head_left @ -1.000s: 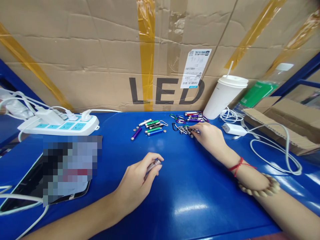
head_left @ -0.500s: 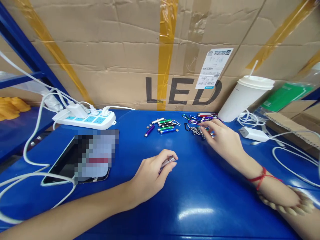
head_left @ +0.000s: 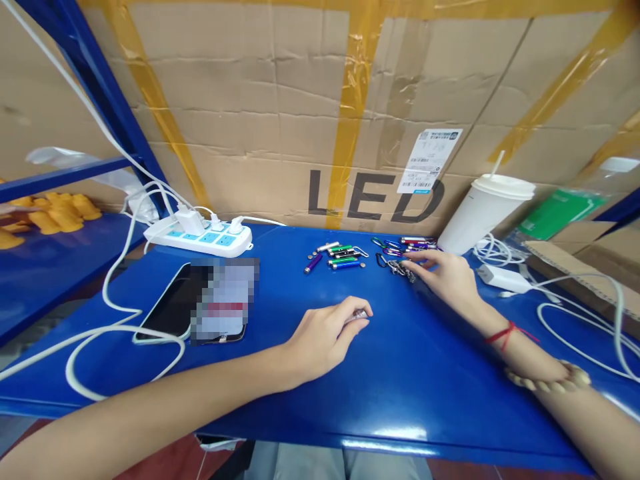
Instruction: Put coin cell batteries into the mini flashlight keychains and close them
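Sorting through small metal parts at the rear edge of a blue bench [head_left: 280, 293], with one part held ready.
A small silvery cylinder [head_left: 359, 315] was enclosed by the curled fingers and thumb of the left hand [head_left: 325, 340], above the bench's middle. The right hand [head_left: 447, 280] was held half-curled, thumb and forefinger slightly parted, over a heap of metal clips [head_left: 399, 268] near the rear edge, right of centre; whether a clip was gripped could not be told. Coloured cylinders [head_left: 343, 257] were grouped just left of the heap, along the same edge. The step in hand was judged to be the choosing of a clip; for the next move, a fingertip pinch freeing one piece from its crowded neighbours seemed to be required.
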Demonstrator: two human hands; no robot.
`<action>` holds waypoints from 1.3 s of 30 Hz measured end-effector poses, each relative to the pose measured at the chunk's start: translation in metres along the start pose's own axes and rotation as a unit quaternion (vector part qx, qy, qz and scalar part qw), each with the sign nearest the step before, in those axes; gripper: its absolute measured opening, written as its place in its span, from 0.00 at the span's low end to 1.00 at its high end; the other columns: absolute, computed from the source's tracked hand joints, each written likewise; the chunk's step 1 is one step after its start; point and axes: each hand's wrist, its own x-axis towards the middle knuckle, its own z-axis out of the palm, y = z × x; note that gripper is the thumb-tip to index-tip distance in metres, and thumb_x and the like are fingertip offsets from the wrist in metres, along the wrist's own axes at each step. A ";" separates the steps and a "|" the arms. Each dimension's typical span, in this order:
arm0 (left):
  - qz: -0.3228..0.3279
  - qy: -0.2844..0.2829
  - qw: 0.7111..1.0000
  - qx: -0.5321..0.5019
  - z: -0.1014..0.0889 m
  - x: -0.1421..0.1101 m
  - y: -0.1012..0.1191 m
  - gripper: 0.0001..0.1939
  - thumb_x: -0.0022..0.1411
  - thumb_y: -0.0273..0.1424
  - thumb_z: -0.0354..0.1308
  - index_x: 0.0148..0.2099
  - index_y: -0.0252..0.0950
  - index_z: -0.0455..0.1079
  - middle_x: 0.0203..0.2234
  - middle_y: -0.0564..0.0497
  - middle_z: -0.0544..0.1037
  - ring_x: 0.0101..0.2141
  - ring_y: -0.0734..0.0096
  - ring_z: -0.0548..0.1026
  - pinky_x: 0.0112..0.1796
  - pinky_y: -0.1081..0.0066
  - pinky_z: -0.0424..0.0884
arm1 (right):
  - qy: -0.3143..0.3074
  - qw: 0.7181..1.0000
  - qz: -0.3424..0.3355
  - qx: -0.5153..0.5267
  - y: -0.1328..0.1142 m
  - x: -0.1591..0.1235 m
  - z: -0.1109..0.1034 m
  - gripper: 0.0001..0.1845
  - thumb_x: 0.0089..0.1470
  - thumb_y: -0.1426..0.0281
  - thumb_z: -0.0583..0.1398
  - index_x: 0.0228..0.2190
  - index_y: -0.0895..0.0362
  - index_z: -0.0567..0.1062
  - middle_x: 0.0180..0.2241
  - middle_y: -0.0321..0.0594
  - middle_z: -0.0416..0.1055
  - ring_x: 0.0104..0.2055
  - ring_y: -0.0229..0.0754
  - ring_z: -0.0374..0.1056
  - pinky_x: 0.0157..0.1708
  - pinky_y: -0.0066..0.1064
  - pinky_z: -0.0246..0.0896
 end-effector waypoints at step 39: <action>-0.027 0.099 0.994 -0.043 0.005 0.010 -0.012 0.11 0.66 0.32 0.44 0.50 0.41 0.57 0.38 0.53 0.75 0.42 0.70 0.73 0.43 0.69 0.64 | -0.177 0.860 -0.060 0.475 -0.083 -0.038 -0.007 0.12 0.46 0.63 0.64 0.28 0.60 0.77 0.27 0.39 0.71 0.20 0.31 0.64 0.15 0.21 0.58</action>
